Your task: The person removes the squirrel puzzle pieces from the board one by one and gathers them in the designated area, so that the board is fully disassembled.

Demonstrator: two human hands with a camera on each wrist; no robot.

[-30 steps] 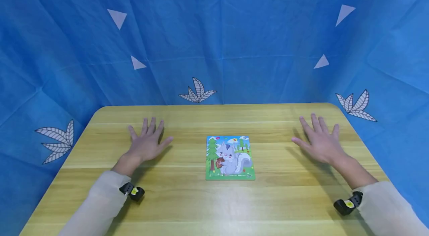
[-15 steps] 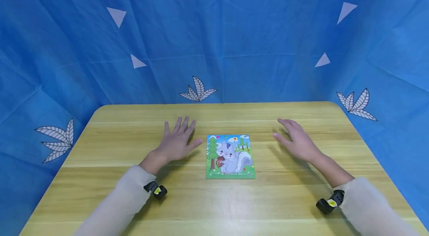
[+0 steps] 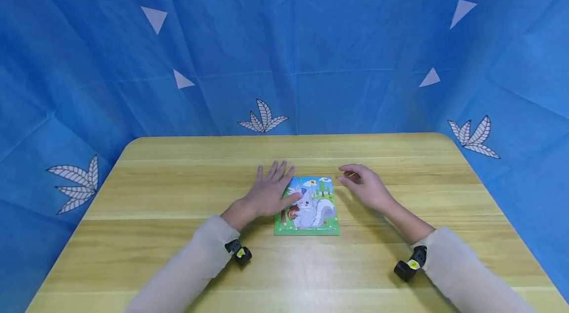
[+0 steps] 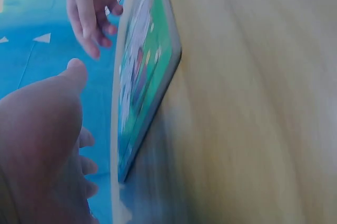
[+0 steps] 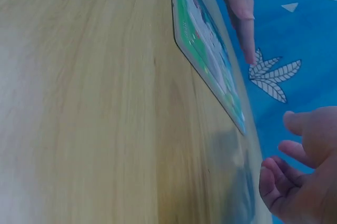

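Though each empty, left hand [image 3: 268, 195] partly over 1 puzzle [image 3: 314, 214], right hand [image 3: 368, 188] near, blue curtain [image 3: 338, 31] beyond table [image 3: 178, 189].

No word and no number can be read with certainty. On the squirrel board [image 3: 313, 212], a small print [image 3: 331, 231] stands at its near right corner, but it is too tiny for reading. To the left of the board and nearer to the wearer, the left wrist camera [image 3: 244, 256] carries a yellow label [image 3: 240, 253]; to the right of the board, the right wrist camera [image 3: 403, 271] carries a second label [image 3: 413, 264], also yellow. Whether these labels bear writing, I cannot tell.
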